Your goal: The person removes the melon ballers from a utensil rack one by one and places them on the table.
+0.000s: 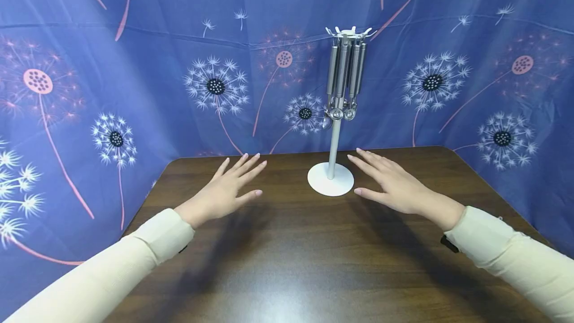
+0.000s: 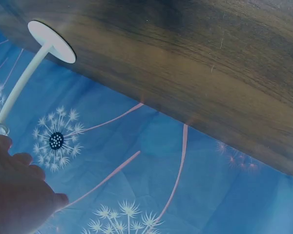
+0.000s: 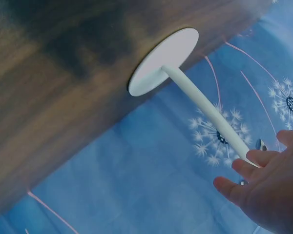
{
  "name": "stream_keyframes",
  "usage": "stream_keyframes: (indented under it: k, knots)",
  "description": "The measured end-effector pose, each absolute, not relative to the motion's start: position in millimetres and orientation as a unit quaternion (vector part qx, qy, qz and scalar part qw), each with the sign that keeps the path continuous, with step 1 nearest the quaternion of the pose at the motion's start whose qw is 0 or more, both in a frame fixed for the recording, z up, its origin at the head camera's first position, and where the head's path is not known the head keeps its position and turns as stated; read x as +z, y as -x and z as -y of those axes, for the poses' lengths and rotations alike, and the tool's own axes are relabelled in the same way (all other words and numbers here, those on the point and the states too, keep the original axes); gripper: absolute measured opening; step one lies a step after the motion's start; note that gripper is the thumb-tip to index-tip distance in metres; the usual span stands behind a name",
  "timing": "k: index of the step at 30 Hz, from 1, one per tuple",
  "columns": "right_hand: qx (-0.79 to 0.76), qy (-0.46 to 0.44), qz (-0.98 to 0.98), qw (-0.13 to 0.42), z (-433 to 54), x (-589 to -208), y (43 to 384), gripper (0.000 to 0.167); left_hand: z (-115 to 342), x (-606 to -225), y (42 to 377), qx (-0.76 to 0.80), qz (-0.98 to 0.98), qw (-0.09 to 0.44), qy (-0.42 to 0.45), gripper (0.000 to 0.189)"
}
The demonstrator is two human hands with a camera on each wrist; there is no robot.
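Observation:
Toward the back of the wooden table stands a white utensil stand [image 1: 331,180], upright on a round base with a thin pole. From its hooked top hang several steel-handled utensils [image 1: 343,71], whose small rounded metal ends point down. My left hand [image 1: 226,189] is held over the table left of the stand, fingers straight and spread, holding nothing. On the stand's right, my right hand [image 1: 394,183] has its fingers extended toward the pole, also holding nothing. In the right wrist view the fingers overlap the lower part of the pole [image 3: 205,105].
The brown wooden table [image 1: 287,243] has rounded back corners. Right behind it hangs a blue cloth [image 1: 157,64] printed with dandelions, which also runs along both sides. Both hands cast shadows on the tabletop.

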State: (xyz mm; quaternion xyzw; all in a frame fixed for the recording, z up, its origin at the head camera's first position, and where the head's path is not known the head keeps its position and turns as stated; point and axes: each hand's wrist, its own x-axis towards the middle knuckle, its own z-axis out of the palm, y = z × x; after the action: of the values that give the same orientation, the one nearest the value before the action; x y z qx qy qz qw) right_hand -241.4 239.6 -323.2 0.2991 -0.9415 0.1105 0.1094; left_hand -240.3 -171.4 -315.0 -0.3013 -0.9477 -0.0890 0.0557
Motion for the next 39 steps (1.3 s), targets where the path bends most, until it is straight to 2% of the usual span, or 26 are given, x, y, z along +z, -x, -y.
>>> stream_keyframes:
  k: [16, 24, 32, 39]
  knots:
    - [0.12, -0.286, 0.94, 0.143, -236.6, -288.6, 240.5, 0.076, 176.3, -304.6, 246.3, -0.181, 0.931, 0.006, 0.316, 0.091]
    - [0.157, -0.278, 0.935, 0.155, -239.2, -256.6, 246.0, 0.073, 176.0, -285.2, 258.2, -0.294, 0.915, -0.048, 0.271, 0.09]
    - [0.213, -0.264, 0.926, 0.164, -243.3, -220.4, 258.6, 0.064, 171.7, -264.3, 270.3, -0.319, 0.908, -0.049, 0.266, 0.086]
    - [0.279, -0.219, 0.921, 0.16, -243.1, -193.2, 264.4, 0.059, 165.0, -262.5, 276.6, -0.364, 0.888, -0.063, 0.275, 0.082]
